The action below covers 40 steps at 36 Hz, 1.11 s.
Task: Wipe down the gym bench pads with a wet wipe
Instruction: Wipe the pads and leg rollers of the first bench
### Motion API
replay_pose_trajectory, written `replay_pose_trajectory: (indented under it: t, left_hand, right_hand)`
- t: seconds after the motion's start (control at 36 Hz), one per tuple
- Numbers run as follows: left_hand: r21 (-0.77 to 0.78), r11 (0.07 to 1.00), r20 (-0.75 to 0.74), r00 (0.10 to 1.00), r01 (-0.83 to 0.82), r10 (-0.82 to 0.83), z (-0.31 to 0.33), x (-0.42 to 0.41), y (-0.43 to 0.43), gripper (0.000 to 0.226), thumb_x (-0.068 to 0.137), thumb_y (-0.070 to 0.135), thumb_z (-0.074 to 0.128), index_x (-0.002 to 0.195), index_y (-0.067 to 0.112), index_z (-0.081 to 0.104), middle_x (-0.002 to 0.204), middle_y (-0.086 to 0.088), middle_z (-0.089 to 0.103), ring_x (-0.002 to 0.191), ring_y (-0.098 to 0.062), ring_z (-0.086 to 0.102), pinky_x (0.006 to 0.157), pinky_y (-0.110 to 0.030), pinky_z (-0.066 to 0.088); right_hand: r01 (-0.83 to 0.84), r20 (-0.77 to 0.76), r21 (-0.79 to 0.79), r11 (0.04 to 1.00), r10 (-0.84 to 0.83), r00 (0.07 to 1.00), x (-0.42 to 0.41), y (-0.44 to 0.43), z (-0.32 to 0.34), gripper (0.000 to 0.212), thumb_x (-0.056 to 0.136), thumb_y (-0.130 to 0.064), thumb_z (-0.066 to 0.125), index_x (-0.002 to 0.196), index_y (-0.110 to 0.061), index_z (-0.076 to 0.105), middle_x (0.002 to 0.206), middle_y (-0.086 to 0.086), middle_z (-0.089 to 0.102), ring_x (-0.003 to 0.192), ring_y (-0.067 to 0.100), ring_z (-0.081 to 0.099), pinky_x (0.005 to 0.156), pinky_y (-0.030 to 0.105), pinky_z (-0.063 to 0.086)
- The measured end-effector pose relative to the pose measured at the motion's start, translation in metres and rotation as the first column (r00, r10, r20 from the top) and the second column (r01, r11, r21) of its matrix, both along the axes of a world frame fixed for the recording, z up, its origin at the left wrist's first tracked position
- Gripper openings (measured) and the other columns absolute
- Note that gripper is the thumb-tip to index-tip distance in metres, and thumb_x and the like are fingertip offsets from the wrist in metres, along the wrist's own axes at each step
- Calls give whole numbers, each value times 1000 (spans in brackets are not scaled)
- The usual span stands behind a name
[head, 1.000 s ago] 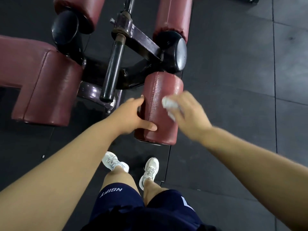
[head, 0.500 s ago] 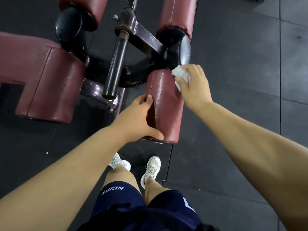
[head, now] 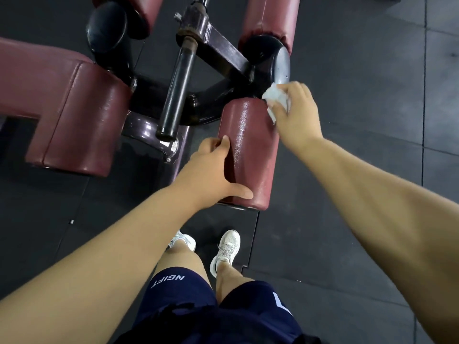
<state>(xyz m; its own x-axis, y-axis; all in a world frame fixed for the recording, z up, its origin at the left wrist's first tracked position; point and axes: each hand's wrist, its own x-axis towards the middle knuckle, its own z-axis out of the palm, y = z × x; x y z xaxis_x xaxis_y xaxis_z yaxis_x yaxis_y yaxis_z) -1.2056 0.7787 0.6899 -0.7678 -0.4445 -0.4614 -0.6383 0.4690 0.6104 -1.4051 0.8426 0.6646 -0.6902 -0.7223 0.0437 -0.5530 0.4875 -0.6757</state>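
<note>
L hand (head: 211, 170) grips the near maroon roller pad (head: 250, 150) from its left side, thumb laid across the near end & fingers curled round the side; pad's top is glossy. R hand (head: 295, 115) pinches a crumpled white wet wipe (head: 275, 95) w/ curled fingers at the pad's far right corner, just beside the black end disc (head: 278, 65) of the next roller. Bigger maroon seat pad (head: 74, 115) sits to the left, black bar (head: 176, 88) btwn them; white shoes (head: 227, 249) on the rubber floor (head: 360, 70) below.
</note>
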Motion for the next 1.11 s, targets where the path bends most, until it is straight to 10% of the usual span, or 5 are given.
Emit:
replay_pose_trajectory:
  t: [0.33, 0.64, 0.78, 0.94, 1.11]
  left_hand:
    - [289, 954, 12, 996, -83, 83, -24, 20, -35, 129, 31, 69, 79, 145, 34, 31, 143, 15, 43, 131, -7, 39, 109, -39, 36]
    - [-108, 992, 89, 995, 59, -50, -8, -7, 1, 117, 61, 68, 70, 150, 17, 14, 150, -2, 28, 130, -23, 40, 100, -42, 42]
    - [244, 968, 3, 998, -58, 59, -23, 8, -21, 120, 50, 64, 79, 149, 25, 22, 138, 12, 47, 125, -6, 46, 106, -35, 40]
    - [340, 939, 3, 998, -55, 58, -28, 16, -34, 111, 56, 54, 79, 149, 27, 24, 148, 13, 36, 133, -4, 35, 109, -26, 31]
    - [84, 996, -30, 1000, -3, 6, -12, 9, -13, 96, 58, 65, 73, 139, 29, 38, 137, 9, 39, 123, -8, 43, 104, -29, 36]
  right_hand:
    - [-589, -114, -70, 805, 580, 806, 78, 92, -12, 22, 90, -17, 48, 112, -19, 51, 97, 7, 60, 89, 13, 51, 82, 22, 45]
    - [-120, -44, 27, 992, 122, 992, 0, 10, 5, 22, 93, -21, 55, 113, -11, 55, 106, -7, 45, 93, 7, 42, 75, 9, 27]
    - [-324, -75, 21, 946, 325, 943, 43, 55, 0, 16, 95, -20, 53, 91, -35, 49, 89, -12, 53, 83, 3, 40, 78, 19, 37]
    - [-605, -150, -24, 796, 595, 789, 73, 99, -14, 25, 88, -20, 51, 112, -15, 51, 93, 9, 60, 84, 17, 48, 73, 22, 43]
    - [-234, -63, -40, 971, 232, 971, 18, 34, -4, 10, 91, -15, 56, 95, -24, 57, 97, -3, 55, 88, 10, 43, 83, 23, 38]
